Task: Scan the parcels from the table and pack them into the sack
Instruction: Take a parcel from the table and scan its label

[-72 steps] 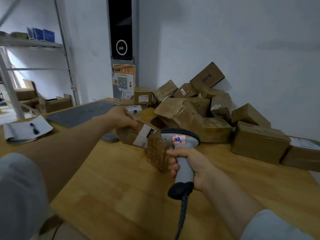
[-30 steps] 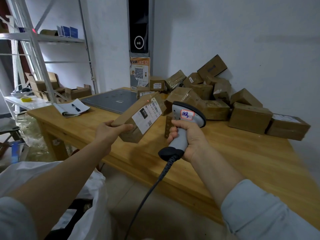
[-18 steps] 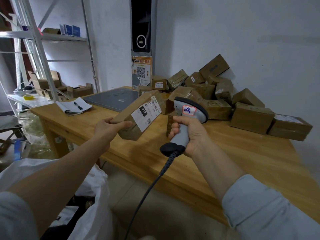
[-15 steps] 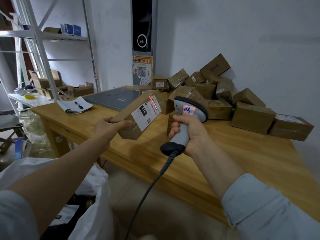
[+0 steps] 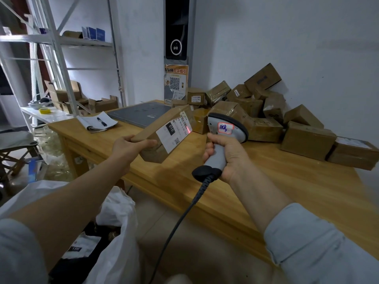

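Note:
My left hand [image 5: 131, 145] grips a brown cardboard parcel [image 5: 159, 129] by its near end and holds it above the wooden table [image 5: 287, 191], white label facing me. A red scan line lies across the barcode on that label [image 5: 176, 132]. My right hand [image 5: 227, 158] grips the grey handle of the barcode scanner [image 5: 224, 132], whose head points at the label. A pile of taped brown parcels [image 5: 266, 111] lies on the table against the wall. The white sack [image 5: 114, 232] gapes open on the floor at lower left, with packages inside.
A grey flat pad [image 5: 141, 114] and a notebook with a pen [image 5: 96, 121] lie on the table's left part. Metal shelving [image 5: 51, 50] with open boxes stands at left. The scanner cable [image 5: 180, 218] hangs off the table's front edge. A wall device with a QR poster [image 5: 176, 83] rises behind.
I lifted the parcel from the pile and turned its label up. In the last half second the red scan line slid down the barcode; both hands stayed almost still.

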Demonstrator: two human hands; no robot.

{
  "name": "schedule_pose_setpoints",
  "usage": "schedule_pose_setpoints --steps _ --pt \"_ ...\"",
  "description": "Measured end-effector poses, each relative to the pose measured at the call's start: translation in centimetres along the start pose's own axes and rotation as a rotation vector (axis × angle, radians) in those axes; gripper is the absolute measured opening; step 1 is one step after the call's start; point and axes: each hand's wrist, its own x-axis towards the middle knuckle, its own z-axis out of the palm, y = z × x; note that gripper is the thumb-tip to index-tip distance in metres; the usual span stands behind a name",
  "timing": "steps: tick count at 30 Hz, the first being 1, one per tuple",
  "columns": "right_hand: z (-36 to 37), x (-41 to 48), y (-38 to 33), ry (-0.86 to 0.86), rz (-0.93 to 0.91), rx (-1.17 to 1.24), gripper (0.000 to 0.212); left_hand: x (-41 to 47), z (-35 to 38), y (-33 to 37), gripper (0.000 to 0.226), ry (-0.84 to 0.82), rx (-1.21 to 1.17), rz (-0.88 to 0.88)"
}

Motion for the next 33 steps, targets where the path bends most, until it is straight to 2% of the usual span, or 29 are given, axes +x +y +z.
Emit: schedule_pose_setpoints --steps 3,7,9,13,17,21,24,26,30,33 --pt "0.4 -0.2 0.6 -0.067 0.018 -0.048 0.014 -0.7 -1.8 0.8 0.105 0.013 0.044 0.009" --pt "1.8 -0.5 2.8 -0.166 0.095 -0.151 0.014 -2.2 -6.4 3.0 0.065 0.096 0.137 0.013" --pt "2.7 -0.7 4.3 -0.199 0.163 -0.176 0.014 -2.9 -9.4 3.9 0.061 0.143 0.194 0.018" --pt "4.5 -0.8 7.6 -0.248 0.284 -0.190 0.017 -4.8 -14.9 4.7 0.029 0.204 0.348 -0.076" --pt "5.6 -1.2 10.5 -0.276 0.350 -0.196 0.017 -6.3 -18.9 2.9 0.040 0.237 0.503 -0.256" --pt "5.7 -1.4 12.4 -0.258 0.406 -0.208 0.013 -7.0 -19.3 -0.9 0.039 0.203 0.619 -0.398" --pt "5.3 -1.2 13.0 -0.238 0.421 -0.232 0.013 -6.9 -19.2 -4.1 0.065 0.158 0.634 -0.474" --pt "4.9 -0.9 13.1 -0.209 0.421 -0.251 0.012 -5.7 -19.2 -6.8 0.072 0.095 0.675 -0.469" --pt "4.1 -0.2 12.9 -0.145 0.427 -0.243 0.015 -4.2 -18.3 -10.2 0.054 0.057 0.959 -0.355" --pt "3.7 0.3 13.0 -0.118 0.429 -0.232 0.015 -3.0 -17.9 -12.3 0.046 0.094 0.997 -0.310"
